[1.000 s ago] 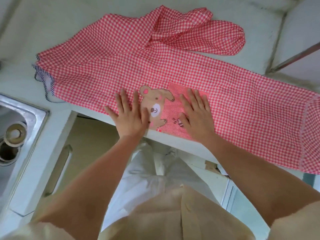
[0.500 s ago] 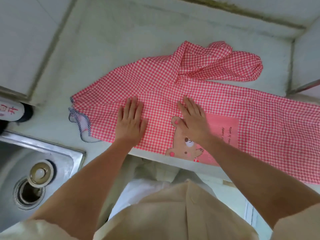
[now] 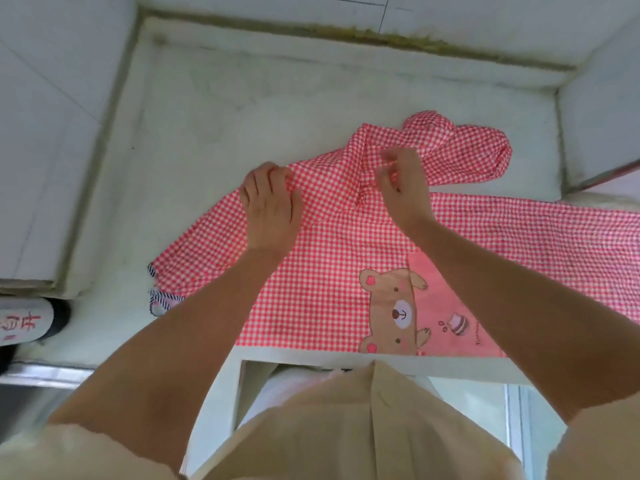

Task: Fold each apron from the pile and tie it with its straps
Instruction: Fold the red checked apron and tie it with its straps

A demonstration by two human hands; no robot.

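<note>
Apron [image 3: 329,271] on counter [image 3: 242,98], both hands at its far edge.
Left hand [image 3: 270,206] grips the fabric edge with curled fingers; right hand [image 3: 403,183] pinches a raised fold.

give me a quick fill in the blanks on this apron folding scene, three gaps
1. The animal printed on the apron beside its pink pocket is a ____.
2. The left hand and the right hand both hold the apron at its ____ edge, not the one nearest the person.
3. The bottle with red characters sits on the person's ____ side.

Missing words: bear; far; left
</note>
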